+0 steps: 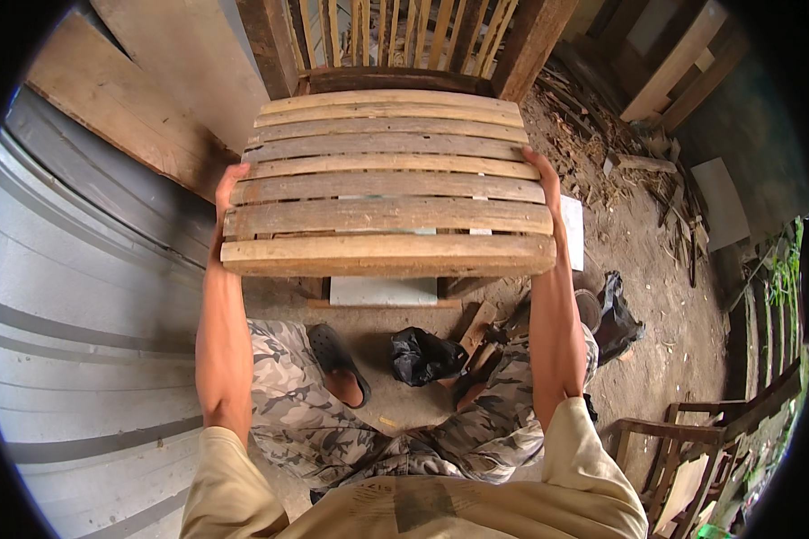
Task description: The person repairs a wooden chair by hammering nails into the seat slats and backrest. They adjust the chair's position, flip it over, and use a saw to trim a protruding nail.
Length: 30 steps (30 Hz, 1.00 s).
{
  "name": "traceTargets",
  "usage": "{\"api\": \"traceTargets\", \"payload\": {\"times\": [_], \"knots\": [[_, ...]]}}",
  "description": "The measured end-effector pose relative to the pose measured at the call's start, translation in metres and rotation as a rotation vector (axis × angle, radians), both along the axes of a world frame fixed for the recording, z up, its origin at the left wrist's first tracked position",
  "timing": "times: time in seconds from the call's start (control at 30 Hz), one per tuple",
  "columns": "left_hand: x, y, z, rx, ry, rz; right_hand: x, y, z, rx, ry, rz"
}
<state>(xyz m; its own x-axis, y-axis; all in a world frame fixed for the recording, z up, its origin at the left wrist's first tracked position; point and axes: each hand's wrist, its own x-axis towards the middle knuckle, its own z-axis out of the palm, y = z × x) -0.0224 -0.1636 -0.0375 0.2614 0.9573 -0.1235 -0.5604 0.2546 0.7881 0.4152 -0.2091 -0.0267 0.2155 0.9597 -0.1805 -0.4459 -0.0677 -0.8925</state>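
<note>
A slatted wooden seat [386, 214] lies in front of me, its slats running left to right with narrow gaps between them. My left hand [228, 190] is closed around its left edge, the thumb showing at the side. At the opposite edge my right hand [546, 180] grips in the same way; the fingers of both hands are mostly hidden by the seat. Just beyond the seat stands a wooden back [382, 79] with upright slats between thick posts. Whether the seat is joined to it, I cannot tell. Under the seat's near edge a pale flat panel [383, 290] shows.
Metal sheeting [72, 323] and wooden boards [121, 103] line the left. Between my legs lies a black plastic bag [425, 355], with wood pieces [479, 334] beside it. Wood scraps [656, 184] litter the ground at right. A wooden frame [683, 449] stands at the lower right.
</note>
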Motion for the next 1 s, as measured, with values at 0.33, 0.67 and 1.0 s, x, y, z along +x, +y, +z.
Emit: {"api": "traceTargets", "payload": {"times": [0.33, 0.67, 1.0], "knots": [[0.014, 0.041, -0.009, 0.013, 0.191, 0.119, -0.002, 0.013, 0.001, -0.019, 0.063, 0.150], [0.012, -0.013, -0.263, -0.350, 0.561, 1.200, 0.085, -0.092, -0.306, -0.549, -0.458, 0.054], [0.196, -0.252, -0.388, 0.813, 1.347, -0.474, -0.075, -0.242, -0.363, -0.448, -1.368, 0.892]]}}
